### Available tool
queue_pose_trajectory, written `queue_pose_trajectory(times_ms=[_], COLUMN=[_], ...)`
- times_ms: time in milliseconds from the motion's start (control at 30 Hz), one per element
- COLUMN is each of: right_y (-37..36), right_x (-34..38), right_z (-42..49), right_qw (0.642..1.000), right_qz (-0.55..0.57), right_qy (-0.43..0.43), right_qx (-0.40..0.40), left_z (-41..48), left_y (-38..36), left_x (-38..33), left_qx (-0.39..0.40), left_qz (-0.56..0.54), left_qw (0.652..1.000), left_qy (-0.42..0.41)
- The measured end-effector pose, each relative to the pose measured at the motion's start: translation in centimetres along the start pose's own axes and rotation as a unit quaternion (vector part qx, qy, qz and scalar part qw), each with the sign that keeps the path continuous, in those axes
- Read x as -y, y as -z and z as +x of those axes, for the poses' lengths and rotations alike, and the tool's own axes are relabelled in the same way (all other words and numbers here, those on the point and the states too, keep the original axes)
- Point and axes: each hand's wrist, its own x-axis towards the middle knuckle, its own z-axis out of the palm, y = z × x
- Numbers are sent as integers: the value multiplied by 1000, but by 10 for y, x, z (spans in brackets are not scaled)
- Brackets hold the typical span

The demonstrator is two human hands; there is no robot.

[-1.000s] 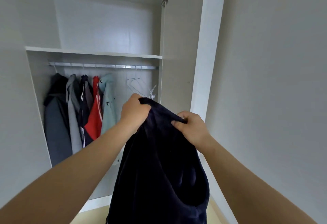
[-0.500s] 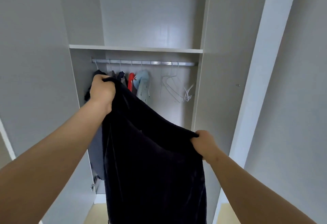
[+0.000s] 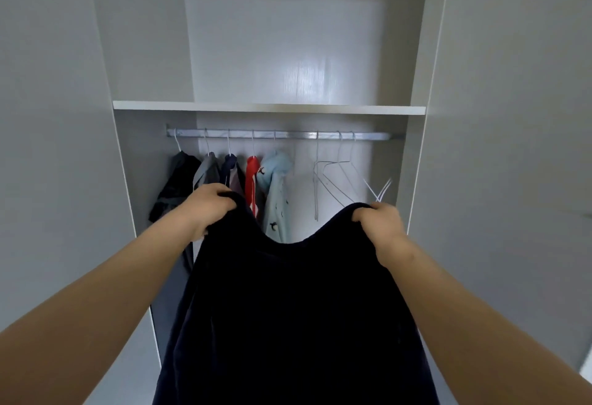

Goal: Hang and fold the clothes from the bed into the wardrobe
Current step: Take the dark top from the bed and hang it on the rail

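A dark navy garment (image 3: pixel 288 308) hangs spread in front of me, held up before the open wardrobe. My left hand (image 3: pixel 209 207) grips its upper left corner and my right hand (image 3: pixel 379 225) grips its upper right corner, the top edge sagging between them. Behind it runs the metal hanging rail (image 3: pixel 288 134). On the rail hang several clothes: a dark one, a grey one, a navy one, a red one (image 3: pixel 251 177) and a pale blue one (image 3: pixel 277 187). Empty white wire hangers (image 3: pixel 333 177) hang at the rail's right part.
A white shelf (image 3: pixel 269 107) crosses the wardrobe above the rail. The open left door (image 3: pixel 54 148) and the right door (image 3: pixel 512 148) flank the opening closely. The garment hides the wardrobe's lower part.
My right hand rose and moved out to the right, level with the left, spreading the garment wide. The view came closer and square to the wardrobe.
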Motion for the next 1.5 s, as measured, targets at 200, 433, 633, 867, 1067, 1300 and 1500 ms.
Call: queue_pose_trajectory(times_ms=[200,433,633,867,1067,1300,1500], right_y=[-59,-101,-117,-135,-131,-100,-86], right_x=[7,22,39,54,73,70,38], right_z=[32,67,89,88,77,80,78], right_qw=[979,919,933,944,931,936,965], right_qz=[-28,-89,-37,154,240,295,238], right_qy=[43,123,173,163,189,179,112], right_qx=[196,364,313,242,200,66,-5], left_z=[41,72,99,106,102,101,105], left_y=[-27,-47,-31,-25,-23,10,-6], left_x=[-5,-9,-8,35,81,113,84], left_qx=[61,105,5,13,5,-34,-32], left_qz=[-63,-1,-4,61,309,113,-193], left_qw=[988,976,975,990,949,962,942], left_qy=[-128,-189,-223,-130,-66,245,272])
